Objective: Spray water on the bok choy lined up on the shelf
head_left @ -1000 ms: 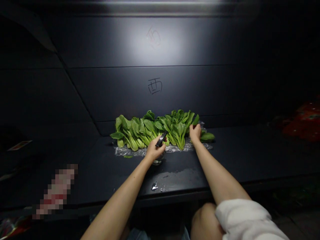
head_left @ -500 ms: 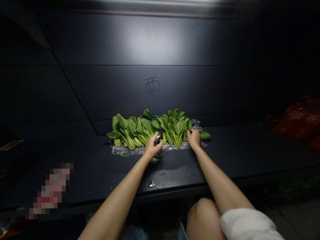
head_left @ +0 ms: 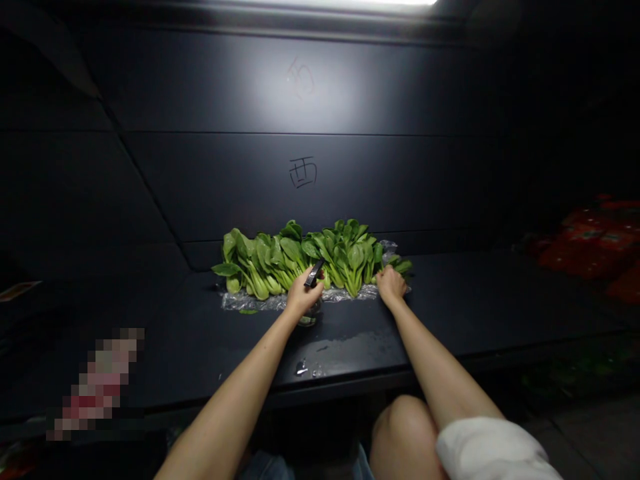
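Note:
My left hand [head_left: 303,293] is wrapped round a spray bottle with a black trigger head [head_left: 315,274]; its clear lower part [head_left: 308,319] shows below my palm. Behind it lies a row of green bok choy [head_left: 265,263], leaves toward the back panel and pale stems toward me. Some leaves have wet-looking highlights. At the row's right end my right hand [head_left: 391,285] is closed on a bok choy, whose leaves [head_left: 401,265] show beyond my knuckles. My fingers hide most of its stem.
Crumpled clear plastic film [head_left: 280,303] lies under the row, with a loose leaf [head_left: 248,311] at its front. Water drops [head_left: 301,367] wet the dark shelf [head_left: 475,313] near its front edge. Red packages [head_left: 595,243] sit at the right. The dark back panel [head_left: 220,183] rises behind.
My right hand has lowered slightly at the row's right end, and the leaves beside it have shifted. My left hand keeps hold of the spray bottle. The view has moved a little.

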`<state>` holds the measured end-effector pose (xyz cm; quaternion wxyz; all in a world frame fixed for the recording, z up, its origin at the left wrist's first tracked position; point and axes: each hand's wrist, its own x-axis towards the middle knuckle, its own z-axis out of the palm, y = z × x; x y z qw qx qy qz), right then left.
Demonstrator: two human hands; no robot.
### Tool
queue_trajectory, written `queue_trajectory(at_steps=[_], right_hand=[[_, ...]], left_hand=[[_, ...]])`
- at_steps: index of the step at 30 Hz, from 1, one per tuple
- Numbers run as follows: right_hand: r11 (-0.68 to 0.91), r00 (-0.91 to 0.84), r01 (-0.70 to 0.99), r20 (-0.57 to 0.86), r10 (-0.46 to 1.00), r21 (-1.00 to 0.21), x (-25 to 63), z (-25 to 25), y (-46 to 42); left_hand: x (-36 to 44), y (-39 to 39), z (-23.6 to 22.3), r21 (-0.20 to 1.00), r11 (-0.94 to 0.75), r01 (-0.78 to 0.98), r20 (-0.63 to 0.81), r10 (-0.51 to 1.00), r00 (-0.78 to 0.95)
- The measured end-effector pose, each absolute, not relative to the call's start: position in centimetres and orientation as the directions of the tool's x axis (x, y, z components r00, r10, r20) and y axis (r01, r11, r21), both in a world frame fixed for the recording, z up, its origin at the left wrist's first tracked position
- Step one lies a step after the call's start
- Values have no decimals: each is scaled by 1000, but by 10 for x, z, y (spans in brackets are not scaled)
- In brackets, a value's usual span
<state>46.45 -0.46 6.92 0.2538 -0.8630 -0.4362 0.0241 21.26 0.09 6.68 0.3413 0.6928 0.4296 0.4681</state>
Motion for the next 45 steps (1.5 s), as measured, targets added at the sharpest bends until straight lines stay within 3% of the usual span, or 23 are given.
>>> queue_trajectory(at_steps=[3,8,15,25,32,39,45], right_hand=[[-455,598,770,257,759,-447,464,67,-6],[-221,445,874,527,724,-433,472,61,-5],[-356,474,847,258,842,-395,472,53,1],[-201,400,881,449,799,-428,471,37,9],[-167,385,865,413,825,-473,478,24,24],[-41,373,828,494,785,-560,480,0,30],[57,370,782,536,759,-620,486,-15,34]], left_hand=[[213,-1,68,868,-403,289,360,913,191],[212,-2,70,865,-411,287,370,910,188],[212,-4,69,839,-443,317,396,896,203],[223,-13,74,864,-404,299,365,913,181],[225,-13,75,856,-408,317,363,912,192],[230,-16,74,812,-453,368,383,889,250],[229,-13,72,845,-435,312,362,894,266]])
